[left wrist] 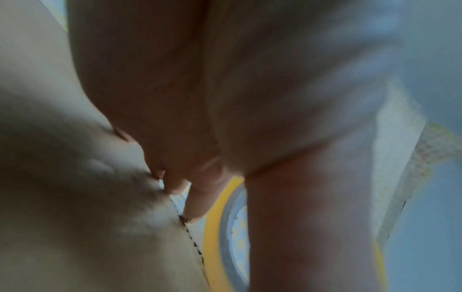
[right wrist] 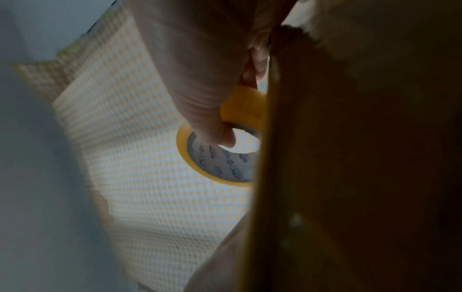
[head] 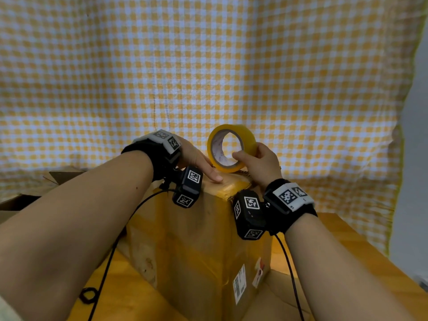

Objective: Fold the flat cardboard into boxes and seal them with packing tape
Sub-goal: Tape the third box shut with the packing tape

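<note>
Brown cardboard box (head: 196,246) stands upright on the wooden tabletop (head: 361,246), already folded, top face level with the hands. Yellow roll of packing tape (head: 231,148) held on edge at the far side of the box top, its lower rim at or just above the cardboard. Right hand (head: 261,163) clamped on the roll, thumb hooked through the core, fingers over the outer winding. Left hand (head: 199,158) flat, fingers straight, pressing on the top just left of the roll. Judgement: tape is being laid along the top. To do it well, keep the left fingers pinning the laid end, pull the roll taut and straight, then smooth down. Checked yellow-and-white cloth (head: 208,66) hangs behind.
</note>
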